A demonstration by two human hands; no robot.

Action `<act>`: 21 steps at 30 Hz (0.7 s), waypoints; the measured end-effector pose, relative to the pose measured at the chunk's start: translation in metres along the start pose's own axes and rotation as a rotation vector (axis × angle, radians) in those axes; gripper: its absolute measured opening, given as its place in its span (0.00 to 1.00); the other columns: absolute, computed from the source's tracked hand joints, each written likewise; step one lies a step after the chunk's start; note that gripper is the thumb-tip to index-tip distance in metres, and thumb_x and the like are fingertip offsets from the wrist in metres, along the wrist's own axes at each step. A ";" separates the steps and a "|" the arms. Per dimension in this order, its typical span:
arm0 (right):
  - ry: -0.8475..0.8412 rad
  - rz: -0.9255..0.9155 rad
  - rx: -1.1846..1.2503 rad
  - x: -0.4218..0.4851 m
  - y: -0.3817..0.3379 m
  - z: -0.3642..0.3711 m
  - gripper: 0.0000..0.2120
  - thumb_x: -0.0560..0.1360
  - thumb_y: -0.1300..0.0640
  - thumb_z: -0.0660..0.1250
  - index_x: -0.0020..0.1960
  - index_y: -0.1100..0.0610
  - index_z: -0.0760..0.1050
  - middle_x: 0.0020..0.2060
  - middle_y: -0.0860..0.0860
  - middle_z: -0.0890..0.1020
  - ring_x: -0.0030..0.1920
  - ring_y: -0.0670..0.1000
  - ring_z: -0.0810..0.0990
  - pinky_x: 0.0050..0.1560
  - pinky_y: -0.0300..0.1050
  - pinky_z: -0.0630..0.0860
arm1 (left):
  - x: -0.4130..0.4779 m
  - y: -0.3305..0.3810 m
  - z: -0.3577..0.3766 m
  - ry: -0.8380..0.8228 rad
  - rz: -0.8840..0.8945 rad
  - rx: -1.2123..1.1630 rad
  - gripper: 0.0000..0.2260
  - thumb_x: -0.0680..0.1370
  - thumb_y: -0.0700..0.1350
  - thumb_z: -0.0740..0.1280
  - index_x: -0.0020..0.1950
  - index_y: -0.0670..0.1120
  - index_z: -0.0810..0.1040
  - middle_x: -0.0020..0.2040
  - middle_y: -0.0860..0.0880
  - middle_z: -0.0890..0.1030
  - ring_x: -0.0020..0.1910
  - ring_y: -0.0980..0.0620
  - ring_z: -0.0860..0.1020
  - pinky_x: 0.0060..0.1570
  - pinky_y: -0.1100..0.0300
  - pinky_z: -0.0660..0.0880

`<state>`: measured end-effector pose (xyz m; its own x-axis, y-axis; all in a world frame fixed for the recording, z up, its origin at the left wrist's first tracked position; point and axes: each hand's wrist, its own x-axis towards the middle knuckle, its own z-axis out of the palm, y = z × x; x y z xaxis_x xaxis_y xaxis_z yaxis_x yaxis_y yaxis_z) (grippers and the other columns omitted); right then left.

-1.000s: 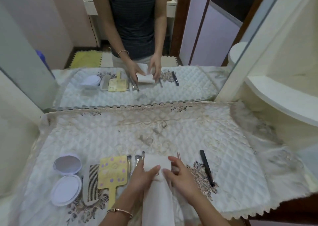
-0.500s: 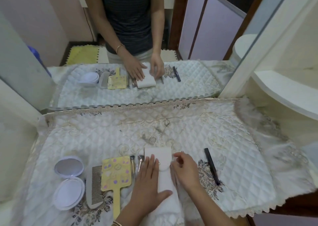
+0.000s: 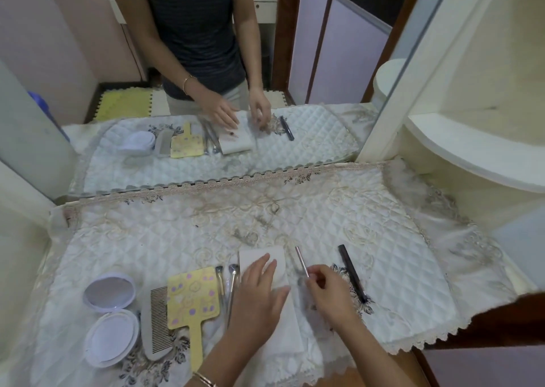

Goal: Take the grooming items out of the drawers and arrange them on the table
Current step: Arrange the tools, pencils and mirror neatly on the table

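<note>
1. Here, a person's left hand (image 3: 259, 298) lies flat with fingers straight and slightly spread. It presses on a long white folded cloth (image 3: 249, 257) near the front edge of a dressing table.
2. The right hand (image 3: 330, 292), just beside the cloth, pinches the near end of a slim metallic stick (image 3: 301, 260) between thumb and fingertips. The stick's far end points toward the back of the table, and its gripped end is blurred.
3. A thin black pencil (image 3: 352, 271) lies right of that hand and apart from it, its near end on a dark embroidered flower.
4. Two brushes (image 3: 231, 280) with shiny handles lie side by side at the cloth's left edge, close against the left hand. Whether they touch it cannot be told.
5. Further left sits a square yellow paddle (image 3: 193, 295) dotted with lilac, its handle toward the person. A flat grey comb (image 3: 157, 319) with fine teeth lies just beside it.
6. A round white compact (image 3: 109, 295) lies open at the far left, its two discs one behind the other.
7. All of it rests on a white quilted cover (image 3: 383, 254), diamond-stitched and trimmed with scalloped lace.
8. A gold bangle (image 3: 203, 380) circles the left wrist, and a wall mirror (image 3: 88, 33) behind reflects the layout.
</note>
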<state>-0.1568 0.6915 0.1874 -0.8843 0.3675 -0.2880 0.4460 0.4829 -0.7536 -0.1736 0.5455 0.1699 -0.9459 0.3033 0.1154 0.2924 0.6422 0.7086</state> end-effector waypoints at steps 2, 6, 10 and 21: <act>-0.064 -0.046 0.098 -0.008 -0.008 -0.006 0.09 0.74 0.59 0.66 0.42 0.45 0.74 0.35 0.45 0.78 0.37 0.47 0.77 0.44 0.52 0.79 | 0.013 0.020 -0.006 0.006 -0.161 -0.362 0.17 0.78 0.50 0.59 0.64 0.44 0.71 0.61 0.49 0.75 0.62 0.55 0.71 0.61 0.70 0.65; -0.135 -0.077 0.213 -0.019 -0.011 -0.022 0.08 0.73 0.59 0.67 0.42 0.45 0.75 0.34 0.45 0.77 0.37 0.43 0.77 0.44 0.49 0.79 | 0.031 0.047 -0.004 0.024 -0.388 -0.815 0.07 0.77 0.41 0.62 0.45 0.50 0.79 0.44 0.50 0.82 0.49 0.53 0.80 0.48 0.66 0.75; -0.178 -0.134 0.179 -0.016 -0.001 -0.045 0.08 0.74 0.60 0.67 0.43 0.47 0.75 0.34 0.44 0.78 0.35 0.35 0.76 0.38 0.27 0.72 | 0.039 0.065 0.007 0.059 -0.423 -0.817 0.06 0.75 0.39 0.66 0.42 0.49 0.79 0.39 0.50 0.81 0.37 0.62 0.80 0.39 0.74 0.75; -0.284 -0.223 0.007 0.043 0.039 -0.116 0.03 0.75 0.59 0.65 0.45 0.53 0.77 0.36 0.45 0.78 0.37 0.42 0.78 0.39 0.28 0.72 | 0.080 0.109 0.026 0.722 -0.752 -1.171 0.09 0.77 0.38 0.63 0.36 0.43 0.75 0.29 0.48 0.77 0.27 0.58 0.76 0.26 0.72 0.73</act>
<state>-0.1612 0.8179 0.2145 -0.9632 0.0173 -0.2681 0.2377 0.5205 -0.8201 -0.2140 0.6581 0.2378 -0.7840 -0.4317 -0.4461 -0.2023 -0.5016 0.8411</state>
